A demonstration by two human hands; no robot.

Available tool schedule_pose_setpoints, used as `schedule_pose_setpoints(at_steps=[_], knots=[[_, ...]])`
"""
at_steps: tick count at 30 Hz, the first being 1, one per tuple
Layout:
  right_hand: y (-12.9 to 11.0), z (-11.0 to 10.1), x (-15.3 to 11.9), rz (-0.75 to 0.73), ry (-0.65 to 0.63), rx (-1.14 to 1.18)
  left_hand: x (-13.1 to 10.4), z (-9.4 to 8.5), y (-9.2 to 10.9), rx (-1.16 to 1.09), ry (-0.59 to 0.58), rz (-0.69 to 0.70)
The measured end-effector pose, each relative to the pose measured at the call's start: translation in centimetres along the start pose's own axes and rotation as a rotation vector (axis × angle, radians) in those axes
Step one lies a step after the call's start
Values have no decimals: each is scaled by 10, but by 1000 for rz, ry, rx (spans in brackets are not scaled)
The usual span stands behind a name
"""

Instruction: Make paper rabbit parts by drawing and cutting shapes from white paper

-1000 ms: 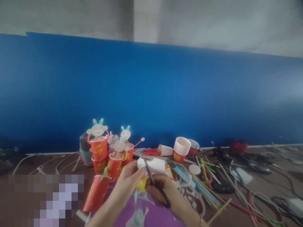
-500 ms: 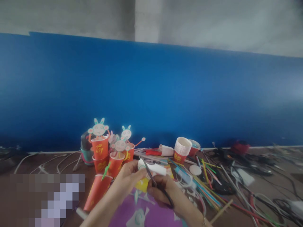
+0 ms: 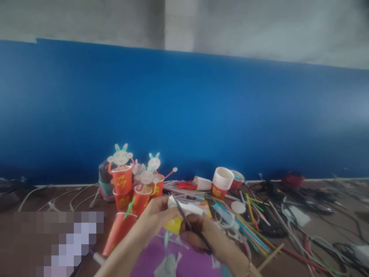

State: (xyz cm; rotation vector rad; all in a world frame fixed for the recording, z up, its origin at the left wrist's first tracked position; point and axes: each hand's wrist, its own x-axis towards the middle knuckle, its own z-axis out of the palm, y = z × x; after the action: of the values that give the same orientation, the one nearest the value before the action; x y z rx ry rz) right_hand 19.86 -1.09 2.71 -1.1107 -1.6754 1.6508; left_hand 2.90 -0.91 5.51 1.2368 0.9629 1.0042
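Near the bottom middle, my left hand (image 3: 160, 215) pinches a piece of white paper (image 3: 190, 208) between thumb and fingers. My right hand (image 3: 198, 234) is closed round the dark handles of a pair of scissors (image 3: 182, 212), whose blades lie across the paper close to my left fingertips. Below both hands spreads a purple sheet (image 3: 147, 259) with paper cut-outs (image 3: 168, 265) on it. Something yellow (image 3: 173, 226) shows between the hands. To the left stand red paper cups (image 3: 122, 181) topped with white rabbit-face cut-outs (image 3: 121, 157).
A stack of paper cups (image 3: 222, 182) stands behind my right hand. Colourful pipe cleaners or thin sticks (image 3: 250, 238) lie in a heap to the right. Farther right are tangled cables (image 3: 291, 227). A red cup (image 3: 118, 231) leans beside my left forearm. A blue partition (image 3: 184, 115) closes off the back.
The scissor blades appear slightly more closed across the white paper. Both hands stay in nearly the same place, and the things around them have not moved.
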Motion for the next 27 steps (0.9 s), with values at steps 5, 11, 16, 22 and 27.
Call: schedule_pose_setpoints(at_steps=[5,11,16,22,27], knots=[[7,-1,3,23,28,-13,-2,1,3,-10,-22,2],[9,2,4,1,12,56,-2,2,2,-38,-16,7],[18,2,6,-23,20,75,-1,1,0,-63,3,7],[15,1,6,-19,-12,126,-2,1,1,-50,-1,-13],[16,1,5,-5,3,117,-1,1,1,-62,-4,1]])
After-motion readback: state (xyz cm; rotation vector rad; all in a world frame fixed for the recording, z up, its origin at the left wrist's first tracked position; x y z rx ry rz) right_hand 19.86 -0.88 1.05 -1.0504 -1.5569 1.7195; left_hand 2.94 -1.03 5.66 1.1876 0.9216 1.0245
